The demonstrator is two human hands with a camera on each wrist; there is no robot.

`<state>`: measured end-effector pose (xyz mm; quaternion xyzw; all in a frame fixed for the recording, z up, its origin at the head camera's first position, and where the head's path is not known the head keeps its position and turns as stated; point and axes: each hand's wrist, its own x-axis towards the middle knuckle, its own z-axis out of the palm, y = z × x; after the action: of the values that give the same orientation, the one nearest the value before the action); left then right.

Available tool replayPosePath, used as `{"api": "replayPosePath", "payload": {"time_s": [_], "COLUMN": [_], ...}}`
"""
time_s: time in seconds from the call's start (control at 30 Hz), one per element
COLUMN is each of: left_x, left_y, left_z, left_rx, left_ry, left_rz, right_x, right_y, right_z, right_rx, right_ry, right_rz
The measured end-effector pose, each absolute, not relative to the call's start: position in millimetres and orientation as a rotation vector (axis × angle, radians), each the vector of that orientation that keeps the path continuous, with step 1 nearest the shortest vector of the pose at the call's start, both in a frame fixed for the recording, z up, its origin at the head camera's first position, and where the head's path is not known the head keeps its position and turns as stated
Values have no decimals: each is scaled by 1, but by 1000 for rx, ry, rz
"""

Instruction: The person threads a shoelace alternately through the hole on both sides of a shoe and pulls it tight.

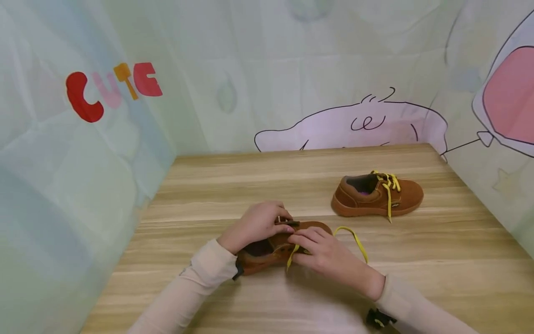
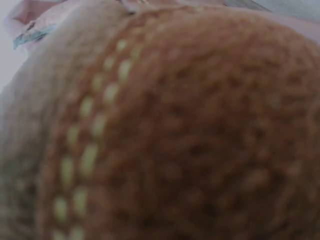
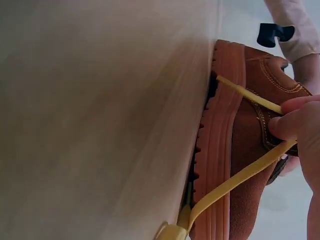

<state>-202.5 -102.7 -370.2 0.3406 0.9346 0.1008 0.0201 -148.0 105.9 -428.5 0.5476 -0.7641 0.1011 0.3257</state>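
A brown suede shoe [image 1: 254, 268] lies on the table in the middle of the head view, toe to the right. Over its opening, my left hand [image 1: 259, 225] grips the far eyelet flap with curled fingers. My right hand [image 1: 323, 253] is at the near eyelets, pinching the yellow shoelace [image 1: 360, 248]. In the right wrist view, the thumb [image 3: 287, 125] presses at the flap between two stretches of lace [image 3: 240, 180]. One lace end hangs down the shoe's near side. Blurred brown suede [image 2: 210, 125] with yellow stitching fills the left wrist view.
A second brown shoe [image 1: 359, 204] with a tied yellow lace [image 1: 389, 183] stands at the back right of the wood-grain table [image 1: 200, 195]. Printed cloth [image 1: 225, 93] hangs around the table's back and sides.
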Motion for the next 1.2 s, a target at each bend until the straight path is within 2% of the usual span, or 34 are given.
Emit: {"api": "replayPosePath", "payload": {"time_s": [0.83,0.97,1.2], "left_x": [-201,-201,-201], "left_y": [-102,-103,-102], "left_z": [-372,-371,-371], "left_rx": [1040,1049,1061], "left_ry": [2898,2905,2913], "left_rz": [344,337,370], "right_x": [-150,-151,-158], "right_y": [113,111,97], "right_z": [-397,-395,-376], "right_rx": [1458,1361,1046], "right_ry": [-2155,-2178,-2128], "right_rz": [186,480,1480]}}
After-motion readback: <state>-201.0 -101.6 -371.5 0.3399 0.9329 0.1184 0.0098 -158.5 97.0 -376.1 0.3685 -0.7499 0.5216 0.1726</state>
